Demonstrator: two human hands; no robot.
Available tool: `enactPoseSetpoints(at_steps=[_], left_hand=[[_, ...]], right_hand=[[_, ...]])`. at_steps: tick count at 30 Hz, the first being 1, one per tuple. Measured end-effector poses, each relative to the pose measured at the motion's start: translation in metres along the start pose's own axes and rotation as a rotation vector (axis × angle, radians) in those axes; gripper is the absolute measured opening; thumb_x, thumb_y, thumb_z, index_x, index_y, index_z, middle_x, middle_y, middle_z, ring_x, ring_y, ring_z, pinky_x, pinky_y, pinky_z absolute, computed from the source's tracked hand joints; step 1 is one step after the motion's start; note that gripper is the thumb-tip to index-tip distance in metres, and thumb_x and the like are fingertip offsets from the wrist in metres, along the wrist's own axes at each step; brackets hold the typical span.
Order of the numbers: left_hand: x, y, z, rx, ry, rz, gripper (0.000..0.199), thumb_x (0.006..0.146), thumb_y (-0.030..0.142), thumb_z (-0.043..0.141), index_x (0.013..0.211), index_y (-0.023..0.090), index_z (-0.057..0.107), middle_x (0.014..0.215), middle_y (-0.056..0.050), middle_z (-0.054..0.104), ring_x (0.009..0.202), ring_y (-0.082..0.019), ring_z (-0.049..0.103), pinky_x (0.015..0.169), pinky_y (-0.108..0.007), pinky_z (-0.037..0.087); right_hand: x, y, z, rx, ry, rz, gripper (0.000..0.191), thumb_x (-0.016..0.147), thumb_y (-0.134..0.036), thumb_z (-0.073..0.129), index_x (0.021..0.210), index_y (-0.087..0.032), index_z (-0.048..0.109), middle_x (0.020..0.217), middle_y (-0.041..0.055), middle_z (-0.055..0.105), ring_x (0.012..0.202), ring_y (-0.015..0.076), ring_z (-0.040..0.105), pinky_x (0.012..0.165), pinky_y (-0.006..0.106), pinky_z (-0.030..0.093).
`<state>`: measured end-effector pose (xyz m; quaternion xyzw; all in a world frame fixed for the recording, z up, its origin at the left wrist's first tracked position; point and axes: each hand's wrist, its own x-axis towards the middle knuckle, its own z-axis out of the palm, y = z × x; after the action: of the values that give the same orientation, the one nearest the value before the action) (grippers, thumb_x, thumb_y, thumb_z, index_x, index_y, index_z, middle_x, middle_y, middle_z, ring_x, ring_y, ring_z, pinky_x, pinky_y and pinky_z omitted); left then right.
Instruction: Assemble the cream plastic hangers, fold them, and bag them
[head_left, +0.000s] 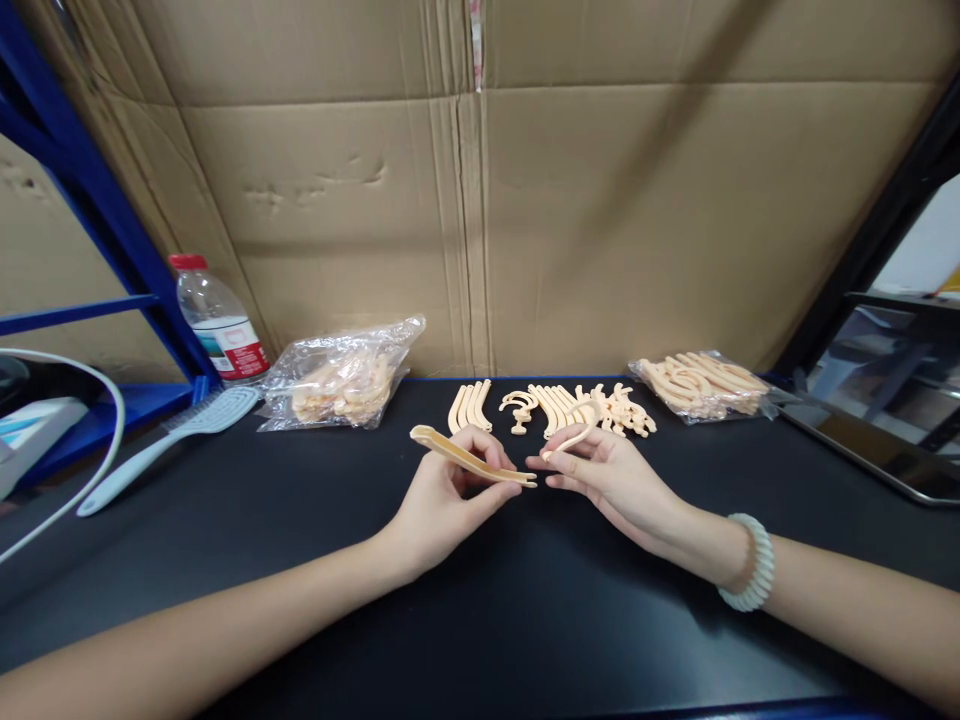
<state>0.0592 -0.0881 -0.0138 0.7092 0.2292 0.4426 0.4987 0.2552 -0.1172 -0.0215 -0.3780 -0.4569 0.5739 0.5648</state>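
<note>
My left hand (454, 490) is closed on a long, slightly bent beige piece (472, 461), whose forked end points right. My right hand (615, 480) pinches a thin curved beige piece (576, 438) between thumb and fingers. The two held pieces are close but apart, above the black table (480, 620). Behind my hands lie a small row of bent beige pieces (470, 405), a few hook-shaped pieces (519, 408), a longer row of bent pieces (553, 408) and a pile of small pieces (626, 410).
At the back left are a clear bag of beige parts (345, 385), a red-capped bottle (225, 325) and a pale hairbrush (176, 435). Another bag of parts (701, 385) and a dark tablet-like object (870, 450) lie right. A cardboard wall (600, 200) stands behind.
</note>
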Motion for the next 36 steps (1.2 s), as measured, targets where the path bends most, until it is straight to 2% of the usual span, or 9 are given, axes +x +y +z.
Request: enactPoseSetpoints(at_steps=[5, 8, 11, 23, 29, 36], left_hand=[[-0.0041, 0.0023, 0.0019, 0.143, 0.003, 0.087, 0.016, 0.079, 0.019, 0.068, 0.077, 0.017, 0.052, 0.079, 0.000, 0.053, 0.077, -0.015, 0.058, 0.071, -0.030, 0.050], [-0.0050, 0.0017, 0.0014, 0.162, -0.011, 0.109, 0.016, 0.079, 0.020, 0.068, 0.076, 0.017, 0.053, 0.079, -0.001, 0.053, 0.075, -0.015, 0.059, 0.070, -0.030, 0.051], [-0.0054, 0.0018, 0.0010, 0.209, -0.034, 0.134, 0.016, 0.080, 0.021, 0.067, 0.075, 0.017, 0.052, 0.078, -0.002, 0.055, 0.073, -0.016, 0.060, 0.068, -0.031, 0.051], [-0.0053, 0.0048, 0.0022, 0.382, -0.083, 0.248, 0.023, 0.082, 0.021, 0.065, 0.066, 0.018, 0.048, 0.073, -0.003, 0.060, 0.067, -0.015, 0.058, 0.062, -0.028, 0.047], [-0.0059, 0.0029, 0.0018, 0.412, -0.075, 0.272, 0.024, 0.081, 0.021, 0.066, 0.064, 0.018, 0.049, 0.070, -0.002, 0.058, 0.065, -0.015, 0.057, 0.061, -0.027, 0.046], [-0.0091, 0.0013, 0.0068, 0.359, -0.037, 0.196, 0.025, 0.080, 0.021, 0.066, 0.064, 0.019, 0.047, 0.071, -0.002, 0.056, 0.067, -0.016, 0.059, 0.061, -0.029, 0.048]], right_hand=[[-0.0025, 0.0002, 0.0023, -0.021, -0.162, 0.002, 0.017, 0.071, -0.028, 0.078, 0.076, -0.017, 0.065, 0.093, 0.0021, 0.064, 0.090, 0.0146, 0.064, 0.079, 0.028, 0.054], [-0.0036, 0.0004, 0.0016, -0.015, -0.287, 0.070, 0.020, 0.076, -0.031, 0.074, 0.084, -0.016, 0.064, 0.096, 0.0046, 0.065, 0.090, 0.0163, 0.066, 0.079, 0.032, 0.055], [-0.0037, -0.0001, 0.0001, -0.036, -0.340, 0.102, 0.023, 0.077, -0.032, 0.073, 0.087, -0.014, 0.062, 0.088, 0.0051, 0.067, 0.087, 0.0173, 0.068, 0.078, 0.033, 0.055], [-0.0018, -0.0027, -0.0011, -0.021, -0.376, 0.137, 0.021, 0.076, -0.028, 0.074, 0.082, -0.014, 0.060, 0.077, 0.0040, 0.069, 0.076, 0.0152, 0.070, 0.074, 0.028, 0.054], [-0.0020, 0.0003, -0.0002, -0.065, -0.330, 0.097, 0.026, 0.073, -0.031, 0.076, 0.080, -0.014, 0.058, 0.072, 0.0019, 0.067, 0.070, 0.0147, 0.069, 0.066, 0.026, 0.053], [-0.0058, 0.0019, 0.0061, -0.148, -0.278, -0.004, 0.026, 0.073, -0.033, 0.076, 0.076, -0.015, 0.057, 0.066, 0.0000, 0.064, 0.061, 0.0128, 0.066, 0.060, 0.025, 0.052]])
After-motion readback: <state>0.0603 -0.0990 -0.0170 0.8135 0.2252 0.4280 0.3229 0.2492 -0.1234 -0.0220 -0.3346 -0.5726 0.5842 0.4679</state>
